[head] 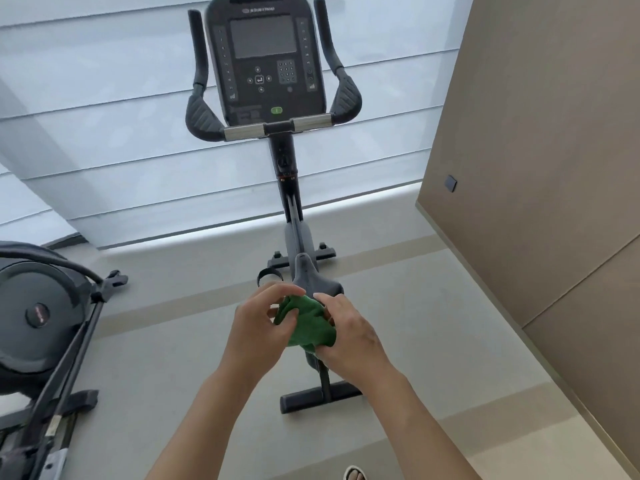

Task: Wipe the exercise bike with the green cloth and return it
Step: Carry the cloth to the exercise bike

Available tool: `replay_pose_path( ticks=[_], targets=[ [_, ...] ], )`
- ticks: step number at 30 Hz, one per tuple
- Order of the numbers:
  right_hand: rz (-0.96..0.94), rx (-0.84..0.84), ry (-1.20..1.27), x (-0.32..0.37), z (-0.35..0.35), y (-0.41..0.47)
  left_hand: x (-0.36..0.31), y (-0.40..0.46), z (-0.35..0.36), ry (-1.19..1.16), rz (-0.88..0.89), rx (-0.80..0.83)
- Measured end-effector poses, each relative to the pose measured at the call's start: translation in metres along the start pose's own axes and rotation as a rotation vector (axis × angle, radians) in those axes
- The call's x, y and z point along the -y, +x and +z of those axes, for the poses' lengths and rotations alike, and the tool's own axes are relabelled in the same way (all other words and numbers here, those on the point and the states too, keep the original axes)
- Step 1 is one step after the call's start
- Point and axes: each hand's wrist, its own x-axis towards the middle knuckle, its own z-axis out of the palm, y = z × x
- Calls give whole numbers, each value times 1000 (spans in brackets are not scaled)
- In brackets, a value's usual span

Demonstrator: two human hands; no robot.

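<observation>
A dark exercise bike (292,202) stands in front of me, its console (265,60) and handlebars high at the top centre. The grey saddle (310,277) is just beyond my hands. A bunched green cloth (308,323) sits over the rear of the saddle. My left hand (258,325) pinches the cloth's left side with its fingertips. My right hand (349,336) grips the cloth's right side and lower edge. The rear part of the saddle and its post are hidden by the cloth and my hands.
Another exercise machine (45,313) with a round black housing stands at the left edge. A beige wall (540,168) runs along the right. A window with blinds (104,133) is behind the bike. The bike's rear foot bar (322,396) lies on the grey floor.
</observation>
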Motion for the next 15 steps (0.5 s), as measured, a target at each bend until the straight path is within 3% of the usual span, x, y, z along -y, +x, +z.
replay_pose_path(
  ticks=[11, 15],
  targets=[
    [64, 27, 79, -53, -18, 50, 17, 56, 28, 12, -41, 87],
    [182, 142, 120, -59, -15, 74, 39, 73, 23, -20, -84, 91]
  ],
)
